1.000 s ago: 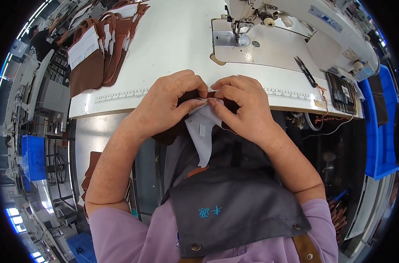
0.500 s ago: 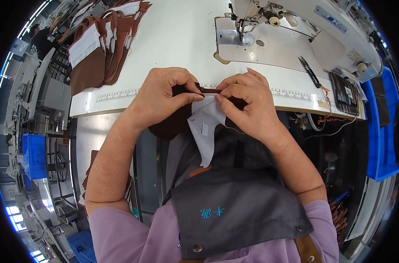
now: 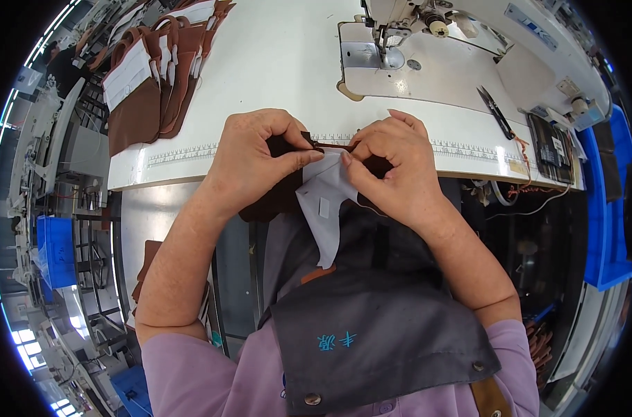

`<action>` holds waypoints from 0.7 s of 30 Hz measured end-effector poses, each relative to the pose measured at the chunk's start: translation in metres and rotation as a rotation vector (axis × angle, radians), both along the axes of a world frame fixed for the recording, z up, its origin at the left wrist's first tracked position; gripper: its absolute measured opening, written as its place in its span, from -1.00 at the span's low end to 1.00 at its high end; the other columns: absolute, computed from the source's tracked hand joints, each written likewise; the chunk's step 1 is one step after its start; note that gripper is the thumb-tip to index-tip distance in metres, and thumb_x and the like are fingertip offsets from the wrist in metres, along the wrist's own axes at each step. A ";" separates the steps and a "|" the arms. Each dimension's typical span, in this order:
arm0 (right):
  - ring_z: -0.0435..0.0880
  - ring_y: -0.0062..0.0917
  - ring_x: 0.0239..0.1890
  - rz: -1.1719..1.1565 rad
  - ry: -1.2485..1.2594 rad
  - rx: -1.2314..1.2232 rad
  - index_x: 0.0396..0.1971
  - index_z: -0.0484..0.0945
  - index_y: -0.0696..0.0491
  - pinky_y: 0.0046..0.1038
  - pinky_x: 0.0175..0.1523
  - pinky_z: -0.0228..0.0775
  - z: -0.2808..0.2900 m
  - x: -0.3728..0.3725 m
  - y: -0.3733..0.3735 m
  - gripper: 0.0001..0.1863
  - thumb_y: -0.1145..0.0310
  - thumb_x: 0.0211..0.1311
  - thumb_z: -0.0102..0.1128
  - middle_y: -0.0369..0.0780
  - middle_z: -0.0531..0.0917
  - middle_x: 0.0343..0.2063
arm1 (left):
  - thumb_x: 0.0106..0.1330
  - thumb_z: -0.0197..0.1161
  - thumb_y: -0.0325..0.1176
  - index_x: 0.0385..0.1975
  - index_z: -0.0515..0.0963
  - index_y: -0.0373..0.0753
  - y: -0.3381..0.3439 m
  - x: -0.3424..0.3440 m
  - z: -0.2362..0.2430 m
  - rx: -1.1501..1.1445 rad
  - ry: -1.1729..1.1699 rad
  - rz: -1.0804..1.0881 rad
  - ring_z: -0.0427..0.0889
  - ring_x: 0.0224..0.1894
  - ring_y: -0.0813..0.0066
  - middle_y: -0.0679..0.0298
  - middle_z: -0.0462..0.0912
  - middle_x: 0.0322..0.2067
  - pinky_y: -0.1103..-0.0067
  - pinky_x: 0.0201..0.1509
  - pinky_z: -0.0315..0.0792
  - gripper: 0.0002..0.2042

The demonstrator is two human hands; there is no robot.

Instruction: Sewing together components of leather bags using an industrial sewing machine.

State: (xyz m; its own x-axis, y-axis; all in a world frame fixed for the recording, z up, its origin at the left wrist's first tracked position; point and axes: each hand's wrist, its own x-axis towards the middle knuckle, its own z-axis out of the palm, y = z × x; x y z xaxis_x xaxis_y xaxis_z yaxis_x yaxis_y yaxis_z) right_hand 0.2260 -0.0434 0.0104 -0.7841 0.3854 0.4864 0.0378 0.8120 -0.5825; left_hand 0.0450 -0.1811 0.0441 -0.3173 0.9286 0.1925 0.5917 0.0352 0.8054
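Note:
Both of my hands are closed on a dark brown leather-like piece with a pale grey lining, held at the table's front edge. Thumb and forefinger of my left hand pinch its upper edge on the left. A little to the right, my right hand pinches the same edge where the lining meets a reddish-brown strip. The lining hangs down over my dark grey apron and bears a small white label. My fingers hide part of the pinched edge.
A sewing machine stands at the back right of the white table. Black thread snips lie right of my hands. Brown pieces with handles are stacked at the back left. A ruler strip runs along the front edge. Blue bins stand far right.
Both hands keep their pinch on the brown piece and have hardly moved. The table and the stacked pieces sit slightly differently in the picture, as the view has shifted a little.

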 end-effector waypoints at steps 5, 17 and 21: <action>0.61 -0.53 -0.38 0.009 0.000 -0.067 -0.64 0.47 0.03 -0.24 0.32 0.17 0.001 -0.003 0.001 -0.79 0.42 0.03 0.36 -0.35 0.64 -0.50 | 0.04 0.50 -0.53 -0.53 0.61 -0.37 0.000 -0.001 -0.003 0.021 -0.016 0.027 0.59 -0.45 0.65 0.28 0.68 -0.51 0.65 -0.35 0.48 -0.85; 0.55 -0.52 -0.53 0.020 0.058 -0.104 -0.66 0.46 -0.01 -0.26 0.23 0.23 -0.005 -0.012 0.006 -0.77 0.39 0.00 0.38 -0.39 0.56 -0.63 | 0.06 0.49 -0.57 -0.58 0.54 -0.36 0.005 -0.003 0.002 -0.096 -0.107 0.043 0.56 -0.39 0.70 0.30 0.67 -0.47 0.68 -0.29 0.44 -0.81; 0.54 -0.52 -0.54 0.025 0.051 -0.109 -0.64 0.47 -0.01 -0.27 0.23 0.23 -0.005 -0.011 0.007 -0.77 0.39 0.01 0.38 -0.40 0.56 -0.64 | 0.06 0.49 -0.57 -0.57 0.51 -0.34 0.005 -0.002 0.003 -0.096 -0.096 0.033 0.53 -0.39 0.72 0.32 0.65 -0.48 0.68 -0.29 0.44 -0.79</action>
